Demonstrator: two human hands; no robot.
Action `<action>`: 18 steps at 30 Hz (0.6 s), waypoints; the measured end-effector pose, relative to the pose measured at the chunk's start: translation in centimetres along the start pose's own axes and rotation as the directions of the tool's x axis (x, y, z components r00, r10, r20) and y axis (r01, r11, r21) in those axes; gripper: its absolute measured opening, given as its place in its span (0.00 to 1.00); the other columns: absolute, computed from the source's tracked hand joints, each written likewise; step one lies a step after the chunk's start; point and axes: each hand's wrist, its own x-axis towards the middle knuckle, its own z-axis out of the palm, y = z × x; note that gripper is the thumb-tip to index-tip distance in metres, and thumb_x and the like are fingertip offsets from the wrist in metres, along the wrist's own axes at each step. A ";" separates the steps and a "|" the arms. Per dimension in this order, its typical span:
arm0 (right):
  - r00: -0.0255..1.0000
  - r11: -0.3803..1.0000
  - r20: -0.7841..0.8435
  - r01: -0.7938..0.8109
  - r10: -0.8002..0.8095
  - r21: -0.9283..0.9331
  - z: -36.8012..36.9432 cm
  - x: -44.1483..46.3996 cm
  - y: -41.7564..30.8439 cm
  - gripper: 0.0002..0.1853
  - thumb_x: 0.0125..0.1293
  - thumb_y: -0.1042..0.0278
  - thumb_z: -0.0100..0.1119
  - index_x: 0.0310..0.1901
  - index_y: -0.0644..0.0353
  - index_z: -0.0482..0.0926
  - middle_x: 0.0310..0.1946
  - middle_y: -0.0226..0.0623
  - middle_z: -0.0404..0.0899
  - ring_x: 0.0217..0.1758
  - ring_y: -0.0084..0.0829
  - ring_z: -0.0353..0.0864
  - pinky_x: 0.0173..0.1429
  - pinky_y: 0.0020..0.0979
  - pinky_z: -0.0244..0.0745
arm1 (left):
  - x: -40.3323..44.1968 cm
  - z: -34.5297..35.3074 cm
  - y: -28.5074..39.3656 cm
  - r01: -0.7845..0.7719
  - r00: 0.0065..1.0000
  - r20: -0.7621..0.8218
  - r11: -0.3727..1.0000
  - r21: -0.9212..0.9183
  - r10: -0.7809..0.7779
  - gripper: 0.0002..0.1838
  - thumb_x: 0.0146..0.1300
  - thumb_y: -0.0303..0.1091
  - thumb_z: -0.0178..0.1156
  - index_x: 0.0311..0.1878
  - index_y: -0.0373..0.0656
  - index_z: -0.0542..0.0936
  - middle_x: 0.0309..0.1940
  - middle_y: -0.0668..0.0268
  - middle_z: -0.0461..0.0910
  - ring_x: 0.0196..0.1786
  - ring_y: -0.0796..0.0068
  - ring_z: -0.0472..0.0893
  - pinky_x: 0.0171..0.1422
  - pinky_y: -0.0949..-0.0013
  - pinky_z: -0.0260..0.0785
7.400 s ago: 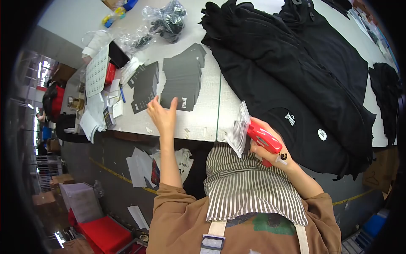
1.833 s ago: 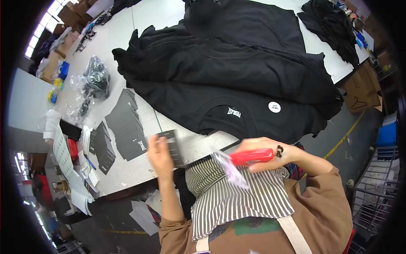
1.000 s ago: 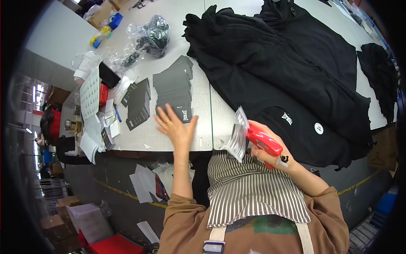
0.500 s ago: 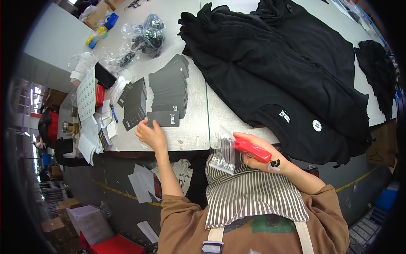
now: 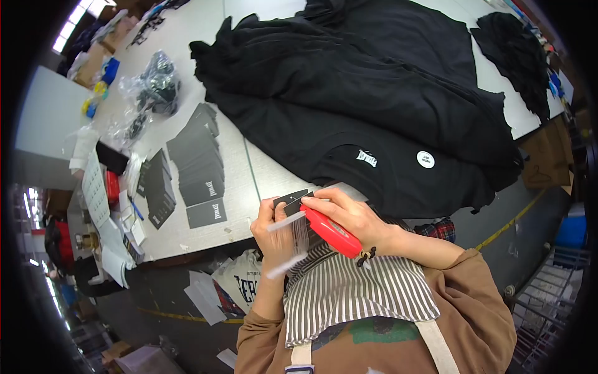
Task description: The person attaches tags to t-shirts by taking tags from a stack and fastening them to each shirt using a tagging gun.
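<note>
My right hand is wrapped round a red tagging gun, with a strip of clear plastic fasteners hanging from its front end. My left hand pinches black hang tags, held up at the gun's nose. Two tag edges show there, and the fingertips of both hands are close together. Just beyond the hands lies a black shirt, its neckline with a white printed label and a round white sticker facing up. To the left, dark hang tags lie fanned out in overlapping rows on the table.
A second fan of tags lies further left, beside papers and a blue pen. A clear plastic bag with dark contents sits behind them. Another dark garment is at the far right of the table.
My left hand has left the tag rows, taking tags with it, and moved right to meet the tagging gun. The gun has come slightly left, and the head view has shifted right.
</note>
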 end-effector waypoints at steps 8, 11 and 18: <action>0.960 0.956 -0.218 -0.112 0.174 0.270 -2.4 -2.6 1.1 0.37 0.44 0.86 0.55 0.63 0.66 0.66 0.56 0.49 0.68 0.46 0.38 0.76 0.49 0.27 0.74 | 1.7 5.3 0.3 -0.169 0.952 0.231 0.973 -0.156 0.202 0.07 0.65 0.30 0.54 0.39 0.36 0.77 0.21 0.68 0.72 0.24 0.80 0.66 0.30 0.76 0.59; 0.963 0.965 -0.209 -0.119 0.170 0.235 -3.0 -3.5 2.0 0.37 0.45 0.85 0.56 0.63 0.65 0.65 0.57 0.48 0.67 0.47 0.38 0.76 0.50 0.28 0.74 | 3.5 6.3 0.6 -0.174 0.931 0.315 0.983 -0.061 0.185 0.07 0.65 0.29 0.54 0.40 0.36 0.77 0.22 0.69 0.72 0.24 0.82 0.66 0.29 0.77 0.59; 0.974 0.980 -0.147 -0.153 0.171 0.124 -2.6 -2.8 2.3 0.38 0.48 0.81 0.62 0.66 0.60 0.63 0.59 0.48 0.64 0.49 0.42 0.76 0.50 0.33 0.76 | 5.8 5.7 0.6 0.161 0.898 0.431 0.977 -0.141 -0.085 0.05 0.63 0.25 0.56 0.41 0.36 0.77 0.23 0.71 0.74 0.23 0.86 0.68 0.27 0.80 0.59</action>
